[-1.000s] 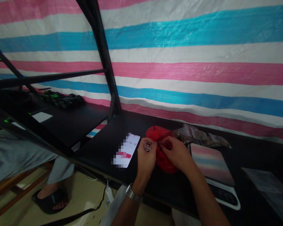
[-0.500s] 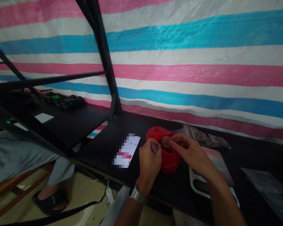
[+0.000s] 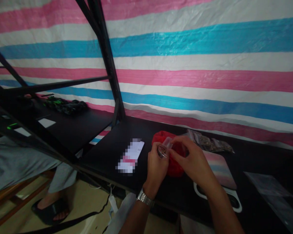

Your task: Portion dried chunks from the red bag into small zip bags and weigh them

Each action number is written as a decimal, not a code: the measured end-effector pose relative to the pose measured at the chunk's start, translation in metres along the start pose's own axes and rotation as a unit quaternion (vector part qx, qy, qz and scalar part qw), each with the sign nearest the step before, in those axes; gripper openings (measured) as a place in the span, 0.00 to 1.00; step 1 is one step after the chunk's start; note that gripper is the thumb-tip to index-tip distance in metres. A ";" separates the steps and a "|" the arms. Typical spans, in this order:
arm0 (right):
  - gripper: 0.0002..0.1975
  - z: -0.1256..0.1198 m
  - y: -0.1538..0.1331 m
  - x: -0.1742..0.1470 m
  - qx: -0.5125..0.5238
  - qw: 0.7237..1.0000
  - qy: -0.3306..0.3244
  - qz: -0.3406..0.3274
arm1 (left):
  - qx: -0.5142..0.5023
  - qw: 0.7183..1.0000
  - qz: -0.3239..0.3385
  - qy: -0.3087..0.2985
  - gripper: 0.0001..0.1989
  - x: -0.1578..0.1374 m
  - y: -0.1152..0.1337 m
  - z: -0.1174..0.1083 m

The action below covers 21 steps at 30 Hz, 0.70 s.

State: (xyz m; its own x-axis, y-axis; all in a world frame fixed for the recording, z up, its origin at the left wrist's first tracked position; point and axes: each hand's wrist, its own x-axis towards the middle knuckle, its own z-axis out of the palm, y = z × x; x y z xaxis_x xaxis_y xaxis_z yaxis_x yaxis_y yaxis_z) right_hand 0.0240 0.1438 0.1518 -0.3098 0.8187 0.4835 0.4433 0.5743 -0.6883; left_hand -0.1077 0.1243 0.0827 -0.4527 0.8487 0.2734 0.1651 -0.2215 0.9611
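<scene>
My left hand (image 3: 157, 162), a metal watch on its wrist, is closed around a small round clear plastic container (image 3: 162, 151) with something brownish inside. The fingers of my right hand (image 3: 189, 156) pinch a small clear plastic cup or lid (image 3: 167, 142), tilted right beside the container's rim. Whether the two clear pieces touch, I cannot tell. Beneath both hands lies a crumpled red bag (image 3: 177, 169), its opening partly hidden by my fingers.
A white scale (image 3: 219, 169) with a shiny platform sits under my right forearm. Behind it lie clear bags of small brown pieces (image 3: 207, 143). A flat clear bag (image 3: 268, 185) is at right, a phone (image 3: 132, 157) at left. A black metal post (image 3: 109, 65) rises behind; a seated person is at left.
My right hand has moved left, bringing the clear cup or lid up against my left hand and tilting it. My left hand stays nearly in place with the container.
</scene>
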 end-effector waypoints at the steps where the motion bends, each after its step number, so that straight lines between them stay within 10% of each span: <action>1: 0.08 0.000 0.004 0.001 -0.011 1.000 0.018 0.010 | -0.009 1.000 0.003 0.010 0.07 0.001 0.001 0.001; 7: 0.06 0.005 0.028 0.000 -0.050 0.996 -0.031 0.065 | -0.057 0.996 0.032 0.053 0.13 0.004 0.012 -0.001; 14: 0.06 -0.003 -0.008 -0.008 0.070 0.991 -0.085 0.071 | -0.055 0.993 0.104 -0.003 0.26 -0.006 0.017 -0.001; 21: 0.12 -0.023 -0.004 -0.006 0.097 0.986 0.075 0.112 | -0.133 0.986 0.057 -0.083 0.17 -0.011 0.030 0.000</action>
State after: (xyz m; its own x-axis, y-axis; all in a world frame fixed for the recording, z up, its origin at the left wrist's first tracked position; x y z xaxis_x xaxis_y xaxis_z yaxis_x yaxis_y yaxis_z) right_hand 0.0436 0.1360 0.1643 -0.0878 0.9242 0.3718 0.3122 0.3800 -0.8707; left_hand -0.0979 0.1089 0.1083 -0.2907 0.8729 0.3920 -0.0392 -0.4202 0.9066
